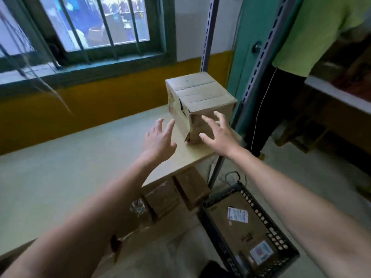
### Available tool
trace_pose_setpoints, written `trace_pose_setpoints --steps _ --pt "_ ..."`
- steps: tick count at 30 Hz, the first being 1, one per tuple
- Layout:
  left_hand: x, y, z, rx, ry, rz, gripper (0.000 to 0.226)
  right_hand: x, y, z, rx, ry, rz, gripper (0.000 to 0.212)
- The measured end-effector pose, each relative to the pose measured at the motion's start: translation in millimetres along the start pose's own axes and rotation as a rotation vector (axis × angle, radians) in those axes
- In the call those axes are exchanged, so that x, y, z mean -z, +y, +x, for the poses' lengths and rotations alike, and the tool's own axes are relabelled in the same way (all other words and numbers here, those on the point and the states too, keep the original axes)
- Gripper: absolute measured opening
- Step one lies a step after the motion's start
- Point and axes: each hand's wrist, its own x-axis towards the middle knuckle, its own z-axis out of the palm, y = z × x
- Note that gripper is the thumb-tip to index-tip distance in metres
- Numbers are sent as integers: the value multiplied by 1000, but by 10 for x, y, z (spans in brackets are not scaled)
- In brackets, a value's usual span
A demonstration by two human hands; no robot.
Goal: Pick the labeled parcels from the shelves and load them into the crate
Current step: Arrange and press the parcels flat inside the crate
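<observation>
Reaching with both open hands toward a cardboard parcel on a shelf

A tall brown cardboard parcel point(197, 103) stands upright near the far right corner of a pale shelf top point(80, 157). Its top is crossed with strips of tape, and its near corner edge is torn and crumpled. Whether it carries a label cannot be told from this side.

The right hand point(217, 135) is stretched out in front of the parcel's near right face, palm toward it, fingers fanned wide apart. The fingertips overlap the cardboard in view, but whether they touch it cannot be told. The left hand point(159, 140) is also open with fingers spread, hovering over the shelf top just left of the parcel's lower corner and holding nothing. Both bare forearms extend from the bottom corners of the frame, nearly straight, converging toward the parcel.

Below the shelf top, on a lower level, more brown boxes point(176, 194) sit side by side. To their right, lower down, is a black plastic crate point(220, 221) with perforated walls. Inside it lies a flat cardboard parcel point(241, 227) bearing white printed labels.

A slotted metal shelf upright point(255, 77) rises just right of the tall parcel. Beyond it stands a person in a bright green shirt point(321, 31) and dark trousers, beside a teal door point(251, 37). Behind the shelf, a barred window point(96, 27) with a green frame sits above a yellow-painted wall band.
</observation>
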Motion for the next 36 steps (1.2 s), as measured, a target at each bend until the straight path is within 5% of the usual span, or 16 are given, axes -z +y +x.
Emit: trace_pose_setpoints --steps 6,11,18,23,26,28,32,36 --pt "187 86 224 -17 -29 -63 72 323 -5 494 21 153 -81 53" --pt "245 397 578 -202 -88 -8 76 553 284 908 -151 201 -101 61" --pt "-35 550 927 -99 -143 92 69 576 581 1195 -270 55 -27 73" --pt "-303 440 779 -39 41 31 57 545 545 1220 -320 1 147 76" --pt "-305 318 669 87 276 -237 34 505 306 1138 -143 154 246 65" --pt "-241 150 580 252 389 -422 42 447 68 1049 60 151 273 58" --pt "-24 -332 572 520 474 -651 47 234 -439 898 384 -136 36 59" --pt "251 -662 612 509 404 -1091 56 -130 -967 765 591 -324 -201 54"
